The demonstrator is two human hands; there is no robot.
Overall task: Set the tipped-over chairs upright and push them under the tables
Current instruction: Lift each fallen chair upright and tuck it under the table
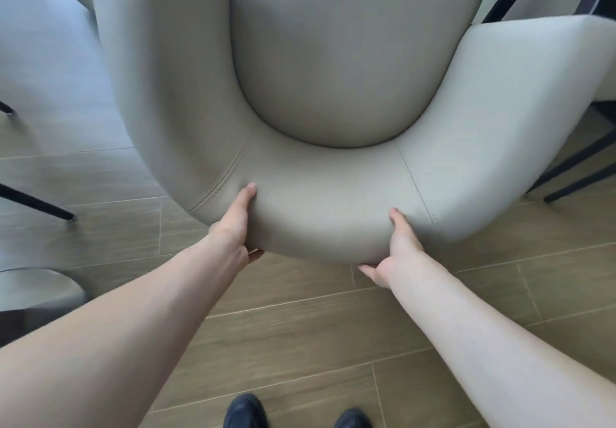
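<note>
Dark metal legs of a neighbouring chair [36, 202] cross the wood-look plank floor [300, 344] at the far left; next comes the left hand [235, 224], thumb on top and fingers curled beneath, clamped on the curved backrest rim of the pale grey-beige upholstered tub chair [333, 61]; that chair fills the centre, its rounded seat cushion facing up toward the camera, so it seems to stand upright or nearly so, though its legs are hidden; the right hand [398, 249] grips the same rim in the same fashion, just right of a stitched seam; beyond it a second pale upholstered chair [533, 77] stands close against the first, with black legs [573, 167] angled to the floor; righting this chair looks done, while pushing it under a table remains, and no tabletop is clearly visible; two dark shoes [293, 412] show at the bottom edge.
</note>
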